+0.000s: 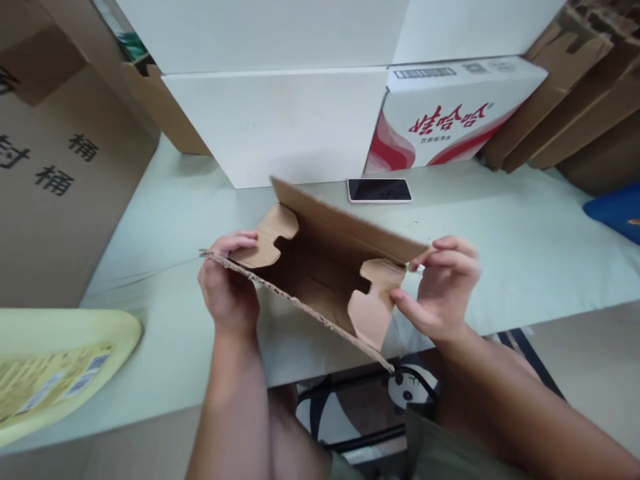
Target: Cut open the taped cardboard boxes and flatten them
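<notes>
A small brown cardboard box [325, 260] is held half-folded above the front edge of a pale table [525, 247], its open side facing me. My left hand [227, 287] is closed on the box's left end, fingers curled over the left flap. My right hand [443, 287] is closed on the right end, thumb and fingertips pinching the right flap and the top panel's corner. The box's back panel stands tilted up.
A phone [380, 190] lies screen-up behind the box. White boxes [280, 120] and a red-printed carton [450, 113] stand at the back, brown cartons [55, 167] left and right. A yellow pouch [55, 373] lies front left, a blue object [617, 210] at right.
</notes>
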Motion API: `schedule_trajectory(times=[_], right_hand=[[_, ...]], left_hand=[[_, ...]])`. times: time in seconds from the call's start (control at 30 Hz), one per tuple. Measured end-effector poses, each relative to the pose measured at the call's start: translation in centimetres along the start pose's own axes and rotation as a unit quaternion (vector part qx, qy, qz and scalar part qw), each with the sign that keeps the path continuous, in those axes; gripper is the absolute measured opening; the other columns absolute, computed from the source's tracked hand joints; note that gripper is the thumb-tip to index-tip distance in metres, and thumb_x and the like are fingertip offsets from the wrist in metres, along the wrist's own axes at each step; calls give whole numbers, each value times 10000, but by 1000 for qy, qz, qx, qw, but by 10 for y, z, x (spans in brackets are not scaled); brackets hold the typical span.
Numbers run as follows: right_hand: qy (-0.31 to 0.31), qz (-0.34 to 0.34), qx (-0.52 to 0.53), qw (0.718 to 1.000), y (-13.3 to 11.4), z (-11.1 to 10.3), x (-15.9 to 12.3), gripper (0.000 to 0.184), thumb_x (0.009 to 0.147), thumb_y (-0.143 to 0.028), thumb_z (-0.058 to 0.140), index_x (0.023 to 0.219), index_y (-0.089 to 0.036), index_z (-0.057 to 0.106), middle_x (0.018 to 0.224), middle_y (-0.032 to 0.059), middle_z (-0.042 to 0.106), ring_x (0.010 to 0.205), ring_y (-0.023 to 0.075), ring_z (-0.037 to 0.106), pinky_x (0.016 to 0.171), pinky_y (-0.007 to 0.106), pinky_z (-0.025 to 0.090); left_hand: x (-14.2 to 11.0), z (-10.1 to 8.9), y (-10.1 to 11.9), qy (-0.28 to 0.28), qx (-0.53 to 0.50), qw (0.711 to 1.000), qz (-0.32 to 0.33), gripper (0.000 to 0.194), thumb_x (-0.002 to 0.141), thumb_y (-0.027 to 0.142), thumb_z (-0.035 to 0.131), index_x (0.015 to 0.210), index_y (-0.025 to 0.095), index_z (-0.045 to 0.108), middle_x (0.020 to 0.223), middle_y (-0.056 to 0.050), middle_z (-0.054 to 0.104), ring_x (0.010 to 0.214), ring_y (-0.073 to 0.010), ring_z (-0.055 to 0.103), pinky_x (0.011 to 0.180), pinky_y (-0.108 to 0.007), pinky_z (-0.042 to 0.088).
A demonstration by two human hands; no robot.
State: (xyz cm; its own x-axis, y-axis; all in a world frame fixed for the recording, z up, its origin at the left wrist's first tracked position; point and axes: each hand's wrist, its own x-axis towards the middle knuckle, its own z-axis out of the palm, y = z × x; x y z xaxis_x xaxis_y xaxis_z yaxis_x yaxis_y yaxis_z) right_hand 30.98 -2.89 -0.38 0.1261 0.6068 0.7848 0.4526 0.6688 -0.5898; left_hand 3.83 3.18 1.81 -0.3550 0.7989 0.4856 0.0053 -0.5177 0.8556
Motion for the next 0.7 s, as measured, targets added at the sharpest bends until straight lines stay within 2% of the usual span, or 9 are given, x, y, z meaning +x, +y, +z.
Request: schedule_trajectory(times=[0.07,0.17,0.23,0.3,0.37,0.47,0.57,0.63,0.7], right_hand=[[-24,42,33,998,1,-3,-5,671,900,-466,841,1490,-375,535,1367,92,632,1066,247,695,892,424,633],[-170,96,104,975,-1,-9,-11,473,1015,-410,702,1473,-357,596,1429,112,686,1312,317,692,1092,528,593],[-218,100,153,959,-3,-12,-14,384,1026,-477,676,1383,-335,671,1513,122,659,1384,351,665,1121,558,574],[-220,103,196,950,-4,-12,-15,417,1025,-583,645,1359,-337,681,1565,118,626,1419,362,642,1125,569,567],[-215,112,217,946,-4,-11,-16,385,1045,-574,617,1352,-349,676,1583,103,613,1426,346,635,1127,563,561],[-218,118,218,944,-4,-9,-17,309,1059,-462,628,1346,-356,670,1590,88,606,1430,326,627,1132,544,551],[-212,124,242,939,-2,-7,-21,406,1045,-511,632,1422,-363,622,1606,89,594,1459,331,607,1166,557,531],[-209,164,273,925,0,-7,-25,537,1053,-602,577,1536,-372,529,1588,95,614,1457,322,616,1180,559,534],[-210,224,277,911,5,-7,-28,594,1073,-670,489,1576,-353,492,1548,103,648,1435,301,638,1190,536,538]], left_hand=[[1,2,-5,9,29,999,15,515,973,705,588,759,245,673,884,-66,690,993,-266,662,1031,-440,521],[1,1,-12,-3,60,998,-22,466,893,714,723,863,253,669,940,-45,688,937,-236,654,913,-393,538],[1,0,-16,-24,63,996,-62,468,842,706,788,971,271,672,986,-35,682,909,-221,656,849,-366,543],[2,-1,-18,-41,68,995,-65,468,830,674,812,1078,300,680,1037,-34,686,939,-224,673,860,-368,559],[4,-2,-16,-61,86,994,-41,393,866,600,795,1135,326,714,1093,-38,710,1030,-241,694,939,-397,577],[9,-3,-8,-100,137,986,-5,179,910,385,724,1047,330,825,1167,-35,760,1184,-258,699,1061,-435,563],[13,-3,-2,-129,164,978,3,252,876,229,670,959,325,888,1178,-24,804,1225,-256,706,1101,-444,551],[13,-3,-1,-121,147,982,-8,255,853,217,679,949,303,898,1147,-31,823,1186,-263,721,1126,-469,538],[14,-5,-2,-78,116,990,-32,221,821,225,696,911,256,895,1096,-48,835,1171,-279,723,1181,-498,499]])
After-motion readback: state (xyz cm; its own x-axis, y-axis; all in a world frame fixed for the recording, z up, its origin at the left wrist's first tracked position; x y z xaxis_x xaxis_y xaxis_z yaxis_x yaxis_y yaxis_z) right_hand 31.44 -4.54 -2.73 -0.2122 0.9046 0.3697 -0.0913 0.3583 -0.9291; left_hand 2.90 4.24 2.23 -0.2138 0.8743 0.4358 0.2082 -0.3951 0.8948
